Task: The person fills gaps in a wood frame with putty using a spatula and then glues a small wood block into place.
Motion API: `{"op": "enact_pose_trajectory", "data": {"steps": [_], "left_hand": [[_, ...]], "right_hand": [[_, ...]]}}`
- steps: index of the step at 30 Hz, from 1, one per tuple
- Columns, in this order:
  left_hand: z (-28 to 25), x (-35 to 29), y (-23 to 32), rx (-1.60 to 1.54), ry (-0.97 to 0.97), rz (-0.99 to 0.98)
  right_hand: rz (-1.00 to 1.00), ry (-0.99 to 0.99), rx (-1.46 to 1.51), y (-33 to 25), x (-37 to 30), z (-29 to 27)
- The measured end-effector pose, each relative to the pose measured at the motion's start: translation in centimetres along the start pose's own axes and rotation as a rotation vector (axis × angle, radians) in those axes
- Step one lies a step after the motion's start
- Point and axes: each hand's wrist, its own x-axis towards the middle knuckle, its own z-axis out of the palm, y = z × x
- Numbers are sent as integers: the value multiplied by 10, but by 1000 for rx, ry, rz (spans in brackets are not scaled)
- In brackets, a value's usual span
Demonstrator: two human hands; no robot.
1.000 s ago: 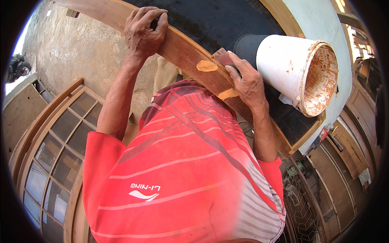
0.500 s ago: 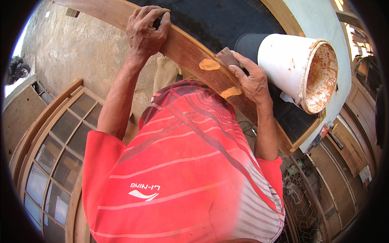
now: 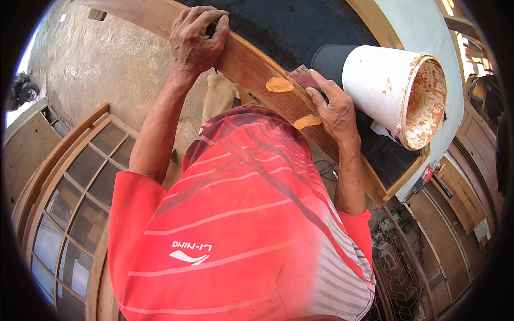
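A wooden frame point(image 3: 251, 61) with a dark panel inside it lies in front of my body, slanting from far left to near right. My left hand point(image 3: 198, 43) is closed over its near rail, fingers curled across the far edge. In my right hand point(image 3: 337, 107) is a small flat reddish-brown piece point(image 3: 304, 76), pinched between thumb and fingers at the rail's inner edge. Whether it is a scraper or folded sandpaper I cannot tell. Close by, two orange filler patches mark the wood: one patch point(image 3: 279, 84) beside the piece, another patch point(image 3: 307, 121) nearer me.
A white bucket point(image 3: 375, 91), stained brown inside, lies on its side on the dark panel point(image 3: 289, 29) to the right of my right hand. A paned wooden window frame point(image 3: 69, 214) leans at left. Wood and wire mesh point(image 3: 401, 283) lie at lower right.
Both hands and the rail have shifted slightly right in view. The small flat piece in my right hand has tilted, showing a redder face. Both grips are kept.
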Motion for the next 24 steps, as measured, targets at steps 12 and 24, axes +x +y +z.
{"op": "enact_pose_trajectory", "data": {"steps": [12,24], "left_hand": [[2,-2,-3,14,9,6],[0,2,-4,30,29,-8]], "right_hand": [[-51,-45,40,9,4,-1],[-44,-104,158,15,6,-1]]}}
